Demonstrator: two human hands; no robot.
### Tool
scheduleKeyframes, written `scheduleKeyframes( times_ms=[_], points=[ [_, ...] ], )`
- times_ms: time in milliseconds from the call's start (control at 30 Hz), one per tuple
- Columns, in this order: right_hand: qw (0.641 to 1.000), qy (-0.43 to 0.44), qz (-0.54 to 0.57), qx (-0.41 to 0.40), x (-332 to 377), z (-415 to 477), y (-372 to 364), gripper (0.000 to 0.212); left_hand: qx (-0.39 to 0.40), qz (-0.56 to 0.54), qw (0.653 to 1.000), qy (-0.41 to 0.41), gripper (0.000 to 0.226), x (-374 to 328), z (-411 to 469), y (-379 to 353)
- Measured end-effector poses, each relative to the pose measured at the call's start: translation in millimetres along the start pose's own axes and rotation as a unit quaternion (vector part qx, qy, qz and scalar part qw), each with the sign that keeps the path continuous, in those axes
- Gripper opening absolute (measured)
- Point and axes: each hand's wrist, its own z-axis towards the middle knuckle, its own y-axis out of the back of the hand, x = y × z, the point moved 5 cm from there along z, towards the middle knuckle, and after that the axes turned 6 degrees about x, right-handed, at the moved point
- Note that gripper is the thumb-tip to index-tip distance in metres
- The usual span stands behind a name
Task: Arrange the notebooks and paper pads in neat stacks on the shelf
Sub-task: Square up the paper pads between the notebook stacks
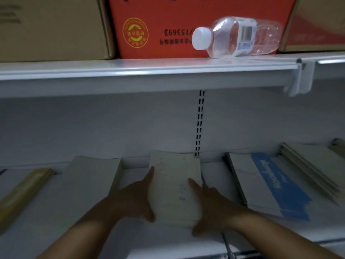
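Note:
A cream paper pad (pixel 174 186) lies on the white lower shelf (pixel 130 240) at the middle, its far edge near the back wall. My left hand (pixel 135 197) holds its left side, thumb under the near corner and forefinger straight along the edge. My right hand (pixel 211 206) grips its right side, forefinger lying on the cover. A grey pad (pixel 93 176) lies to the left. A yellow-edged notebook (pixel 24 189) is at the far left. On the right are a white and blue notebook (pixel 270 184) and a stack of pale notebooks (pixel 315 165).
The upper shelf (pixel 149 70) overhangs close above. On it lie a clear plastic bottle (pixel 237 36) on its side, a red carton (pixel 168 25) and brown cartons (pixel 52 28). A slotted upright (pixel 199 124) runs down the back wall.

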Motion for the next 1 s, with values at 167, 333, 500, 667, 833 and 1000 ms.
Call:
scheduleKeyframes(
  times_ms=[167, 333, 500, 667, 833, 1000],
  points=[
    [0.998, 0.047, 0.023, -0.023, -8, 11, 5, 0.124, -0.008, 0.072, 0.997, -0.028, 0.133, -9, -13, -18],
    [0.996, 0.079, 0.029, -0.035, -10, 14, 18, 0.123, -0.095, 0.06, 0.992, -0.061, 0.123, -5, -13, -18],
    [0.997, 0.074, 0.017, -0.005, -7, 16, 16, 0.122, -0.123, 0.015, 0.991, -0.053, 0.125, 0, -8, -17],
    [0.999, 0.044, 0.02, 0.001, -7, 12, 10, 0.122, -0.165, -0.014, 0.986, -0.01, 0.117, 2, -12, -23],
    [0.999, 0.022, -0.014, -0.025, -4, 10, 4, 0.112, -0.176, -0.003, 0.984, -0.011, 0.113, -1, -14, -18],
    [0.999, 0.036, 0.001, -0.039, -4, 11, 14, 0.114, -0.155, -0.02, 0.988, -0.01, 0.112, -1, -17, -23]
  ],
)
